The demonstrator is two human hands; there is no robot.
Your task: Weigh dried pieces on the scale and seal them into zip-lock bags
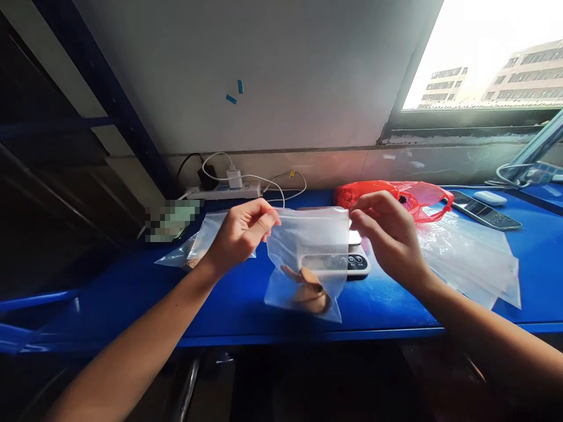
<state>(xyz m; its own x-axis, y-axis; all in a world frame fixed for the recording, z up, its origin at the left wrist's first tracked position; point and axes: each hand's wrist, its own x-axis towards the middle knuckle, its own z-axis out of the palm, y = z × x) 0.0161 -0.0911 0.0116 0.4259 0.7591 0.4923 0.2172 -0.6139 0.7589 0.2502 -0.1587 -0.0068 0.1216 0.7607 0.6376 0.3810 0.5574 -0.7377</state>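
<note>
Over the blue table [387,305], before the scale [358,265], hung one bag [308,239], brown pieces [310,293] at its bottom, left hand [246,231] pinched closed on one top corner, right hand [391,228] likewise on the other, level, even tension seeming best.

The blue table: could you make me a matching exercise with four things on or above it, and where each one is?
Things
1. Front clear bag
2. Red bag
3. White charger
4. White scale

Places
A. At the power strip
B. Behind the front clear bag, partly hidden
C. Held up between the left hand and right hand
D. At the back of the table, beyond the right hand

Pairs: 1-C; 2-D; 3-A; 4-B
</note>
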